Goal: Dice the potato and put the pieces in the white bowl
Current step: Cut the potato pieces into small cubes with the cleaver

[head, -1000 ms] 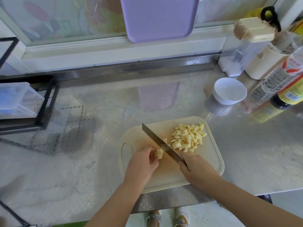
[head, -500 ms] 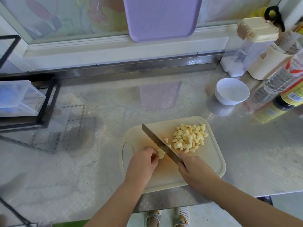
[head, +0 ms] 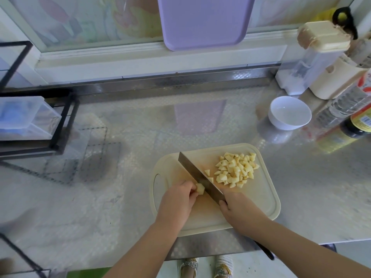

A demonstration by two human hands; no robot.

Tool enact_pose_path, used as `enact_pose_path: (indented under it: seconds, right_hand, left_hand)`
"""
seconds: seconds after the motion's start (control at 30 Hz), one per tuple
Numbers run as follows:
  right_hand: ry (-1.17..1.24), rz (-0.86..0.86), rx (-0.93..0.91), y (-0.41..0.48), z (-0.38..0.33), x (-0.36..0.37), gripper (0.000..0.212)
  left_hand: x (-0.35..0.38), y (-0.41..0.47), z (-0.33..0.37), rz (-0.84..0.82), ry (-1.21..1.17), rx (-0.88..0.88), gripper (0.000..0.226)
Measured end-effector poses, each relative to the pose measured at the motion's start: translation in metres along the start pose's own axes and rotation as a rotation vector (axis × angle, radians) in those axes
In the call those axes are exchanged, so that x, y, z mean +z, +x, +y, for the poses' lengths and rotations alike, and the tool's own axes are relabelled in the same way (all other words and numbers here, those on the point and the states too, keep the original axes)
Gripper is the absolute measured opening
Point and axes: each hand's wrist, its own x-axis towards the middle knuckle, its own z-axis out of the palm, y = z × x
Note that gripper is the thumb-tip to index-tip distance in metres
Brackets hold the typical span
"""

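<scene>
On the steel counter [head: 120, 197] our left hand [head: 176, 201] pinches a small potato stub [head: 200, 189] on the board [head: 261, 197], just beside the knife [head: 196, 174] gripped in our right hand [head: 239, 209], so a slipping stub could bring the blade onto our fingertips [head: 192, 194]; the bowl [head: 281, 123] sits apart, empty.

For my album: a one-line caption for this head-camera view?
Left hand pinches a potato chunk beside the knife the right hand grips; diced pieces heaped nearby.
</scene>
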Motion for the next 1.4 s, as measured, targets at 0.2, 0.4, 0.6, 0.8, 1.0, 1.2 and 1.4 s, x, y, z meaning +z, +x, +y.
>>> enact_pose_path:
  seconds: [0.2, 0.4, 0.6, 0.8, 1.0, 1.2, 1.4]
  right_hand:
    - [0.081, 0.1, 0.099, -0.004, 0.0, 0.001, 0.014]
    - [-0.015, 0.107, 0.067, -0.008, 0.008, -0.016, 0.018]
    - [0.01, 0.11, 0.073, -0.01, 0.007, -0.024, 0.021]
    - [0.022, 0.068, 0.061, -0.015, 0.004, -0.017, 0.025]
    - [0.06, 0.044, 0.052, -0.021, -0.003, -0.005, 0.023]
    - [0.072, 0.049, 0.035, -0.023, -0.008, 0.002, 0.021]
    - [0.088, 0.05, 0.036, -0.024, -0.009, 0.007, 0.024]
  left_hand:
    - [0.0, -0.001, 0.006, -0.017, 0.001, -0.052, 0.01]
    - [-0.007, 0.004, 0.009, -0.115, 0.001, 0.062, 0.036]
    - [-0.013, 0.015, 0.006, -0.178, -0.015, 0.032, 0.03]
    - [-0.014, 0.006, 0.005, -0.1, -0.033, -0.042, 0.027]
    - [-0.008, 0.001, 0.009, -0.055, -0.123, -0.19, 0.022]
    - [-0.005, -0.003, 0.019, 0.033, -0.184, -0.279, 0.011]
    - [-0.003, -0.006, 0.02, 0.049, -0.187, -0.295, 0.013]
